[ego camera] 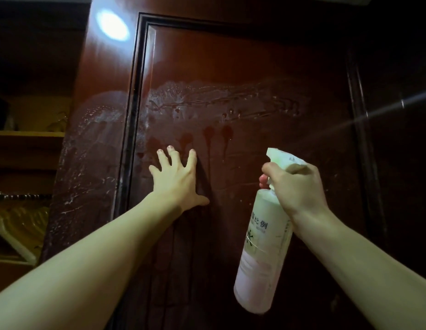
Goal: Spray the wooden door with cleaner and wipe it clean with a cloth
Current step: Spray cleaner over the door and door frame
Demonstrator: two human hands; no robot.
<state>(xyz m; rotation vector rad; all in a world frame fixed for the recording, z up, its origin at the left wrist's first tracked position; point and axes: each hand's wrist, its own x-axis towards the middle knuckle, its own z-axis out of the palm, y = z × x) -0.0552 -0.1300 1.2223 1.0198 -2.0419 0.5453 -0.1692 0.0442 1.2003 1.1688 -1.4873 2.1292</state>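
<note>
Nearest the camera, the right hand (300, 186) grips the neck of a pale spray bottle (264, 244), fingers curled round it and a fingertip on the trigger, the body of the bottle hanging down below the fist and the nozzle poking up and to the left of the knuckles. Level with that grip and off to its left, the left hand (176, 179) lies flat with fingers spread, palm pressed against the wooden door (231, 67) and holding nothing.

Just beyond both hands stands the door panel itself. Above the nozzle, and stretching across over the spread fingers, a band of whitish foam (207, 98) clings to the wood, with several dark runs (208, 139) trickling down toward the fingertips. More foam streaks the frame (93, 139) left of the flat hand.

My judgement: spraying is under way, wiping not begun; no cloth is in view. To do it well, aim the nozzle squarely at the dry wood beside and below the foam, pulling in short bursts, so coverage is even and the drips get caught before running further.

Farther left, dim shelves (28, 134) sit behind the frame.
</note>
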